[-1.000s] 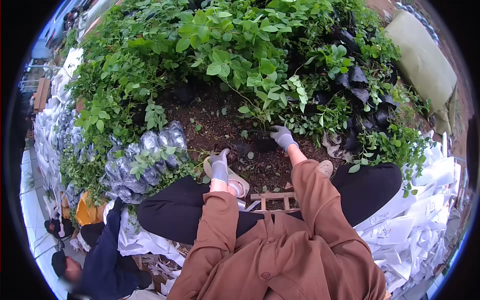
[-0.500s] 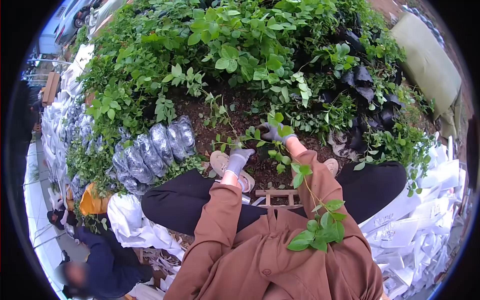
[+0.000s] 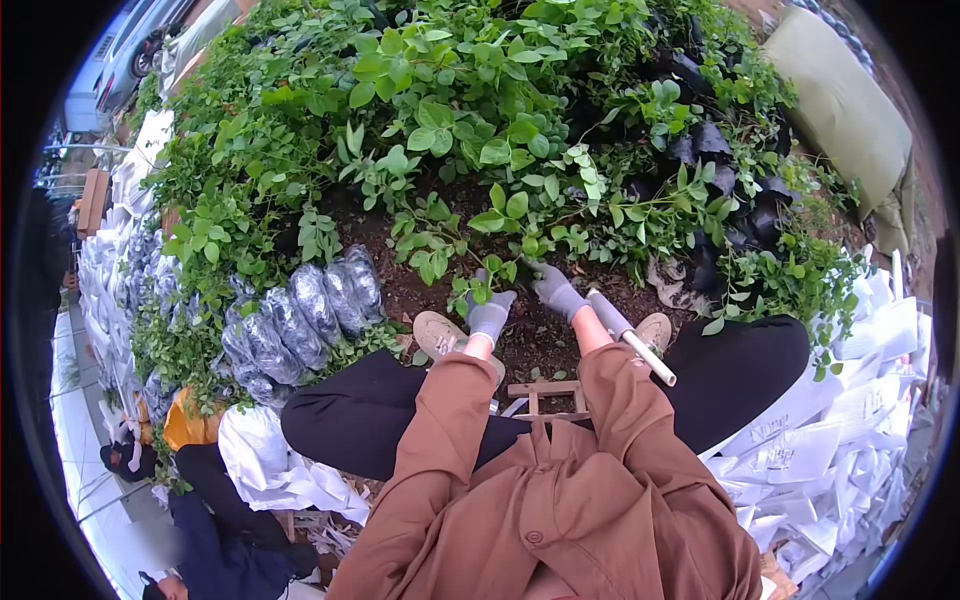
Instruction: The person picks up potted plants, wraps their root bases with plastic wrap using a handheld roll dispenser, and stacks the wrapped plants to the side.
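My left hand (image 3: 490, 316): fingers bent at leafy sprig (image 3: 481, 294), grip hidden | my right hand (image 3: 558, 291): fingers partly bent, hold unclear (white tube (image 3: 652, 361) by that wrist) | sprig: over soil (image 3: 540, 346), inward of its near edge

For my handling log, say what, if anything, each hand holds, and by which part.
It cannot be told: green leaves partly hide the left hand, and whatever the right hand may grip is too unclear.

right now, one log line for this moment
left hand: at leafy stems | right hand: close by | pale tube: beside right forearm
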Action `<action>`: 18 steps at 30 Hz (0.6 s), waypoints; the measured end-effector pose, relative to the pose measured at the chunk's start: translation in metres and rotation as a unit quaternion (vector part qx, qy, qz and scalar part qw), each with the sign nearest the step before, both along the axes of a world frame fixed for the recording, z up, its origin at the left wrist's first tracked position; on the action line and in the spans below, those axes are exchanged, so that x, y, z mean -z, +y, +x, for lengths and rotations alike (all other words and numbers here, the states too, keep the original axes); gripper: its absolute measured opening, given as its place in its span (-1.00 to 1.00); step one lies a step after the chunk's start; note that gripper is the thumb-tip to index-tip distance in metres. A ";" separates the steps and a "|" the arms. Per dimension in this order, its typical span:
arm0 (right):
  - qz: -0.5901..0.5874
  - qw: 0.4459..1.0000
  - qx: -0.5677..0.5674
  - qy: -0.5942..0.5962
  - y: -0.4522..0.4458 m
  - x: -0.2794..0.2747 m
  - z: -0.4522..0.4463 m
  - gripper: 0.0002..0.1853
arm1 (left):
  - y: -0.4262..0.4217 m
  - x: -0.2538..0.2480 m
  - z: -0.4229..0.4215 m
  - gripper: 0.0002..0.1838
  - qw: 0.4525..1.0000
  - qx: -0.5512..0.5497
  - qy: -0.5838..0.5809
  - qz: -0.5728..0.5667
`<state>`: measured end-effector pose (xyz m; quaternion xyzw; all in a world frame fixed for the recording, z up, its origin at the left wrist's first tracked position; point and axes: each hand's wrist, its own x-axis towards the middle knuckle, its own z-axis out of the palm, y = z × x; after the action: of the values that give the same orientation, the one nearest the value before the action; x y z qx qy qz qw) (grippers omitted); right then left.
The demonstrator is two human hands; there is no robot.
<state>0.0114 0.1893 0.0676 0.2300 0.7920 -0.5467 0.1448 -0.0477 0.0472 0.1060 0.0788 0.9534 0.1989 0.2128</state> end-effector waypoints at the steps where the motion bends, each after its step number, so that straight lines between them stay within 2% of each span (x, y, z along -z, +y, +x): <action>1: -0.059 0.994 0.003 -0.087 0.000 -0.007 -0.006 -0.50 | 0.008 -0.001 0.003 -0.17 0.997 -0.001 -0.015 -0.073; 2: -0.037 0.984 -0.020 0.171 -0.002 0.000 -0.005 -0.51 | 0.008 0.030 0.004 -0.23 0.997 0.009 0.003 -0.082; 3: -0.021 0.982 -0.038 0.185 -0.001 0.000 -0.006 -0.51 | 0.020 -0.005 0.002 -0.26 0.995 -0.001 -0.062 -0.084; 5: 0.012 0.974 -0.076 0.212 0.000 -0.002 -0.009 -0.51 | 0.012 0.003 0.006 -0.28 0.995 0.077 -0.002 -0.067; 6: 0.000 0.977 -0.053 0.208 -0.004 -0.002 -0.009 -0.48 | 0.008 0.013 0.005 -0.29 0.993 0.107 0.024 -0.042; 8: 0.084 0.972 -0.079 0.203 -0.009 0.017 -0.014 -0.45 | -0.003 0.044 0.000 -0.30 0.983 0.166 0.074 0.007; 11: 0.144 0.967 -0.124 0.172 -0.013 0.010 -0.023 -0.35 | -0.017 0.120 -0.019 -0.30 0.947 0.216 0.229 -0.062; 12: 0.141 0.970 -0.130 0.152 -0.013 0.008 -0.026 -0.32 | -0.015 0.094 -0.022 -0.26 0.964 0.229 0.124 -0.048; 13: 0.138 0.972 -0.137 0.132 -0.014 0.004 -0.028 -0.30 | -0.018 0.090 -0.027 -0.28 0.958 0.208 0.133 0.145; 14: 0.114 0.976 -0.124 0.138 -0.011 0.000 -0.029 -0.33 | -0.011 0.088 -0.027 -0.33 0.969 0.158 0.057 0.179; 15: 0.087 0.988 -0.089 0.089 -0.009 -0.009 -0.028 -0.34 | -0.005 0.101 -0.028 -0.38 0.971 0.105 -0.018 0.212; 17: 0.034 0.999 -0.014 -0.009 -0.001 -0.021 -0.026 -0.36 | 0.011 0.107 -0.038 -0.41 0.958 0.121 -0.064 0.251; 18: 0.028 1.000 0.012 -0.001 0.003 -0.011 -0.024 -0.34 | 0.016 0.110 -0.041 -0.42 0.950 0.128 -0.089 0.269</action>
<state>-0.0129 0.1918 0.0782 0.2444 0.8039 -0.5258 0.1327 -0.0890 0.0634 -0.0044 0.2361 0.8236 0.4254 0.2916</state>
